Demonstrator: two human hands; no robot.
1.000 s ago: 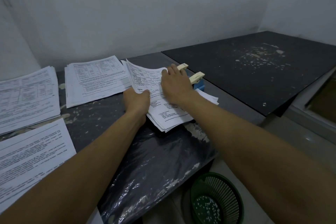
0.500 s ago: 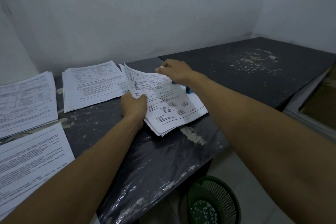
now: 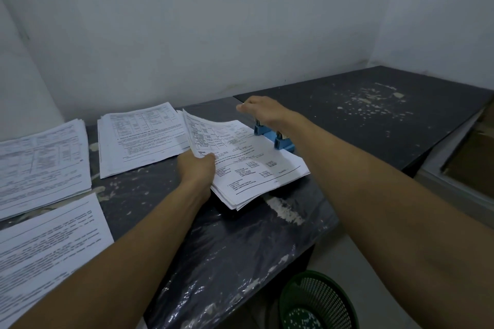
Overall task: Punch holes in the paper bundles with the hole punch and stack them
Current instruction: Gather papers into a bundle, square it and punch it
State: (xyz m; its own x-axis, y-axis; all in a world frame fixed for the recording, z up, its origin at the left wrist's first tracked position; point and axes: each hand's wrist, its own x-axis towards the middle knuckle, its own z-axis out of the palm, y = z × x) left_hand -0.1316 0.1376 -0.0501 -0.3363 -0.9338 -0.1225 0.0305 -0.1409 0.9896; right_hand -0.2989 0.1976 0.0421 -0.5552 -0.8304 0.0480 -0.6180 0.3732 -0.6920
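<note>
The dark worktop is carrying the bundle, its far edge sitting in the blue punch; the right hand is pressing down on the punch, grip closed over it; the left hand is pinching the bundle's lifted near edge; sheets could be slipping askew, leaving misaligned holes.

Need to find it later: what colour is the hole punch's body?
Light blue, on the hole punch in the head view.
</note>
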